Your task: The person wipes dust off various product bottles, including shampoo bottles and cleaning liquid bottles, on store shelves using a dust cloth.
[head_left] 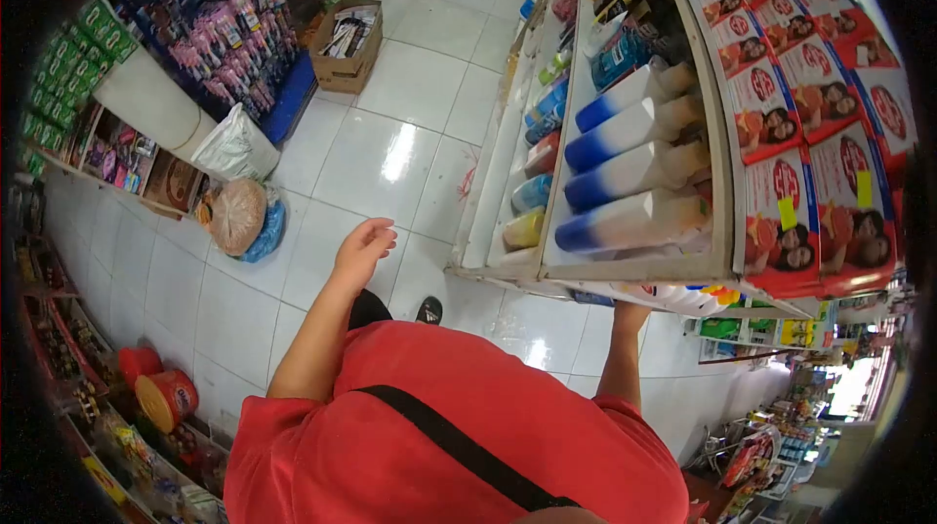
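Observation:
My left hand [365, 247] hangs over the tiled floor, fingers loosely apart with nothing in them. My right hand [631, 313] reaches to the edge of the shelf unit [639, 272], which covers its fingers; I cannot see whether it holds anything. Near that wrist, white items with yellow and orange parts [717, 293] show below the shelf edge. Above it, several white bottles with blue ends [634, 217] lie in a row on the upper shelf. Red and white boxes [771, 221] are stacked on the shelf's right side.
A cardboard box [348, 60] stands on the floor by a rack of hanging packs [229, 26]. Nearer on the left are a white sack [234, 148] and a clear bag of brown goods [239, 217]. A red tub [166, 399] sits by the lower left shelves.

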Demonstrator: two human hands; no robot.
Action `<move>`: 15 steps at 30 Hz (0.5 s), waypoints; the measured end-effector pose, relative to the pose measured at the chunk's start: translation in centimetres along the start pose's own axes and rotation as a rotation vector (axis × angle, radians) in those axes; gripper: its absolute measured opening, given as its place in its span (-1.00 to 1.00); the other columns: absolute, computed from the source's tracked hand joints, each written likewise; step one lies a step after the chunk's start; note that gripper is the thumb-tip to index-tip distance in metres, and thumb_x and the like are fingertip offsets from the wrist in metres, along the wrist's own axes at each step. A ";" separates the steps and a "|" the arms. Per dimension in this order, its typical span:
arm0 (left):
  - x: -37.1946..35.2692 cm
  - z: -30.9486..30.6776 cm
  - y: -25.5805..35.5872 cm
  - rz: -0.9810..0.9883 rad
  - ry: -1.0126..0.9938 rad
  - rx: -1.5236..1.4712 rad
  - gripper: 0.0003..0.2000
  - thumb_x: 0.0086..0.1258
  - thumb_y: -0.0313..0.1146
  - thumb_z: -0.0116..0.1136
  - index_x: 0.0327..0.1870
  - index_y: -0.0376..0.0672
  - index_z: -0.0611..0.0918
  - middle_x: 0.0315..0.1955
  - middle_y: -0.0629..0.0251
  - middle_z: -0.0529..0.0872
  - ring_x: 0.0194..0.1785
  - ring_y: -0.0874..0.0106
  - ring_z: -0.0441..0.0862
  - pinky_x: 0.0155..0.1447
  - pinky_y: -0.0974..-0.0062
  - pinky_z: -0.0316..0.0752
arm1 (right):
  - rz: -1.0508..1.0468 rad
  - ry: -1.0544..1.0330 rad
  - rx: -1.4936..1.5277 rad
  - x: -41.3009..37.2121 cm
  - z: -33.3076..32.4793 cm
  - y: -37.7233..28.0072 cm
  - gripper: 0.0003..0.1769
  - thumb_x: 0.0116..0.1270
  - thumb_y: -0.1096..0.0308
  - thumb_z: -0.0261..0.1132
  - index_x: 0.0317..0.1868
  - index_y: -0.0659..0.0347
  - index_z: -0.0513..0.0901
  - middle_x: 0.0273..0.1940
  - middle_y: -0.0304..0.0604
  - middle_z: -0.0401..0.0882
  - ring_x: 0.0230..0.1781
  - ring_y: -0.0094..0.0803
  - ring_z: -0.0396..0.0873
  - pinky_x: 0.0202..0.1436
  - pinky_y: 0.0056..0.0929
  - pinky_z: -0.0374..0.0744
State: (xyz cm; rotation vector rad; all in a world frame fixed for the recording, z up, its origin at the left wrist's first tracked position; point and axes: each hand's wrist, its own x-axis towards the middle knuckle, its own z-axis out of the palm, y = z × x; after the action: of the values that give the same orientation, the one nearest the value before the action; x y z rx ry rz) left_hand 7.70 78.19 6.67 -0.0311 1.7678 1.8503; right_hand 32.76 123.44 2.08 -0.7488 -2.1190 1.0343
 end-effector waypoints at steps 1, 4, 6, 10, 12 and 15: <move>1.0 -0.4 0.0 0.003 -0.025 0.008 -0.70 0.33 -0.27 0.04 0.03 -0.19 0.48 -0.20 0.26 0.59 -0.14 0.45 0.55 -0.08 0.52 0.43 | -0.060 0.063 -0.044 0.0 0.3 -0.4 -0.73 0.26 0.37 0.15 -0.06 0.30 0.51 -0.09 -0.05 0.52 -0.03 -0.29 0.47 0.07 -0.37 0.43; 4.0 -2.1 0.8 -0.008 -0.070 0.039 -0.70 0.34 -0.28 0.04 0.03 -0.19 0.48 -0.20 0.26 0.59 -0.16 0.46 0.56 -0.09 0.53 0.44 | -0.025 0.105 -0.425 -0.5 0.6 -2.1 -0.78 0.27 0.37 0.14 -0.14 0.32 0.55 -0.17 -0.10 0.54 -0.10 -0.30 0.49 0.05 -0.37 0.45; 6.6 -4.0 1.3 -0.036 -0.096 0.061 -0.70 0.34 -0.28 0.04 0.03 -0.20 0.48 -0.20 0.26 0.59 -0.16 0.46 0.56 -0.10 0.53 0.45 | -0.079 0.164 -0.629 -1.4 -0.2 3.2 -0.72 0.27 0.32 0.10 -0.12 0.33 0.52 -0.12 -0.09 0.52 -0.02 -0.27 0.43 0.13 -0.32 0.35; 12.2 -8.0 4.6 -0.078 -0.161 0.134 -0.70 0.36 -0.23 -0.03 0.01 -0.19 0.48 -0.22 0.27 0.59 -0.18 0.47 0.55 -0.10 0.54 0.46 | 0.218 0.744 0.709 -2.2 3.0 0.8 -0.63 0.26 0.27 0.05 0.00 0.33 0.45 -0.03 -0.10 0.47 0.09 -0.32 0.34 0.25 -0.31 0.23; 15.9 -9.8 6.6 -0.081 -0.194 0.173 -0.70 0.36 -0.21 -0.02 0.00 -0.19 0.49 -0.24 0.29 0.59 -0.20 0.49 0.55 -0.11 0.55 0.43 | 0.174 0.615 0.234 -4.7 0.3 8.1 -0.56 0.25 0.33 0.09 0.12 0.31 0.37 -0.01 -0.12 0.43 0.01 -0.36 0.37 0.20 -0.37 0.28; 21.2 -12.1 9.8 -0.053 -0.291 0.219 -0.70 0.33 -0.23 0.03 -0.01 -0.19 0.50 -0.25 0.32 0.60 -0.20 0.50 0.53 -0.13 0.57 0.40 | 0.326 0.832 0.001 -5.9 6.3 -2.2 -0.59 0.21 0.34 0.16 0.05 0.35 0.44 -0.08 -0.11 0.46 -0.12 -0.36 0.44 -0.07 -0.40 0.46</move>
State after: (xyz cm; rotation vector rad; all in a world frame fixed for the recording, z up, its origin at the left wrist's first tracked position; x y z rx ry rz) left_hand -18.44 75.49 5.75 0.2601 1.7322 1.5271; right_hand 31.22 115.15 -0.87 -1.2835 -1.3037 0.6918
